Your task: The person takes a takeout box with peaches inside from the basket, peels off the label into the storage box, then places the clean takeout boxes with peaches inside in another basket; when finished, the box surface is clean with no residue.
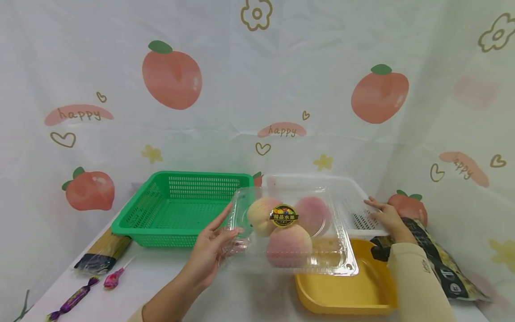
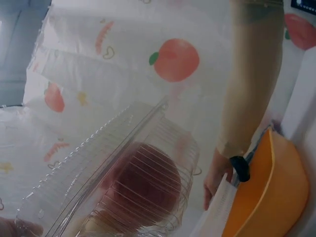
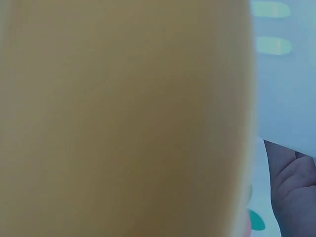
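My left hand [image 1: 209,250] grips the left side of a clear plastic clamshell box [image 1: 342,250], raised in front of the baskets. Peaches [image 1: 289,246] sit inside it, beneath a round black and gold label [image 1: 283,216]. In the left wrist view the box [image 2: 143,118] is tilted and a peach [image 2: 148,177] shows through its ribbed side. My right hand [image 1: 390,219] holds the right rim of a white plastic basket [image 1: 354,197]. The right wrist view shows part of that hand [image 3: 296,192] beside the white basket wall [image 3: 291,98]; its fingertips are hidden there.
A green basket [image 1: 185,232] stands at left. The yellow basin [image 1: 342,295] sits before the white basket, partly behind the box. Black-and-yellow packets [image 1: 442,264] lie at far right. At left are a noodle pack [image 1: 104,250], a lollipop [image 1: 114,278] and a purple-wrapped candy [image 1: 74,298].
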Motion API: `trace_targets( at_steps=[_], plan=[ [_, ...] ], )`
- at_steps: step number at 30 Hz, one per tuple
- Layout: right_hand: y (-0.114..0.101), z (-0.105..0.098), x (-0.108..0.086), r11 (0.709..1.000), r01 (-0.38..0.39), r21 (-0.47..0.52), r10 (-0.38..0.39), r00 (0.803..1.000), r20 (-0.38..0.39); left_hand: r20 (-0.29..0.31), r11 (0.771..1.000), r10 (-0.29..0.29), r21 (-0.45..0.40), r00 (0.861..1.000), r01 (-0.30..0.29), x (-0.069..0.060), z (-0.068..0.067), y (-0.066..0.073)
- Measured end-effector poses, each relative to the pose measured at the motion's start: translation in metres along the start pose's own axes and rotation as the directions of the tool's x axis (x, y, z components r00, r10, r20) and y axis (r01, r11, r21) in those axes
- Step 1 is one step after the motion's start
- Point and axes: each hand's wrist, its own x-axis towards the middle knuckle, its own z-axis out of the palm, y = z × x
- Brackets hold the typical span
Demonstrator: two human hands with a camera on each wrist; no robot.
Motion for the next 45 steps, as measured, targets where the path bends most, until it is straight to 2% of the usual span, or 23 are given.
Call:
trace_targets(
  at_steps=[4, 8, 13, 16, 19, 22, 25, 27, 33, 40, 45],
  plan=[
    [-0.003, 0.0, 0.0, 1.0, -0.011, 0.003, 0.011, 1.0, -0.008, -0.017, 0.999, 0.009, 0.051, 1.0, -0.008, -0.012, -0.011, 0.0],
    [-0.004, -0.001, 0.001, 1.0, -0.003, -0.014, 0.003, 1.0, -0.015, -0.058, 0.997, 0.011, 0.079, 0.998, -0.007, -0.023, -0.021, -0.001],
    [-0.002, 0.0, 0.003, 1.0, -0.004, -0.001, 0.004, 1.0, -0.02, -0.077, 0.994, 0.012, 0.112, 0.997, -0.004, -0.038, -0.035, -0.01],
    [-0.001, 0.0, 0.003, 1.0, 0.002, 0.001, -0.002, 1.0, -0.026, -0.035, 0.992, 0.02, 0.123, 0.999, -0.016, -0.044, -0.048, -0.019],
    [0.0, 0.001, 0.001, 1.0, 0.006, -0.012, -0.006, 1.0, -0.026, 0.0, 0.99, -0.012, 0.138, 1.0, 0.012, -0.051, -0.062, -0.027],
    [0.002, 0.001, 0.001, 1.0, 0.01, -0.029, -0.01, 1.0, -0.024, 0.062, 0.989, -0.043, 0.144, 0.997, 0.034, -0.059, -0.075, -0.033],
    [0.004, 0.002, 0.001, 0.999, 0.015, -0.034, -0.016, 1.0, -0.026, 0.153, 0.99, -0.029, 0.141, 0.988, 0.007, -0.065, -0.086, -0.04],
    [0.005, 0.002, 0.001, 0.999, 0.017, -0.032, -0.017, 0.999, -0.028, 0.187, 0.992, -0.011, 0.128, 0.982, -0.014, -0.068, -0.091, -0.045],
    [0.004, 0.003, 0.001, 1.0, 0.0, -0.015, 0.0, 1.0, -0.028, 0.186, 0.995, -0.072, 0.087, 0.98, 0.056, -0.071, -0.101, -0.056],
    [0.002, 0.003, -0.002, 1.0, -0.009, -0.002, 0.009, 0.999, -0.032, 0.101, 0.975, -0.184, 0.148, 0.978, 0.168, -0.073, -0.114, -0.066],
    [0.001, 0.002, -0.002, 1.0, -0.002, -0.021, 0.002, 0.999, -0.032, 0.115, 0.974, -0.2, 0.126, 0.973, 0.186, -0.072, -0.124, -0.078]
  ],
)
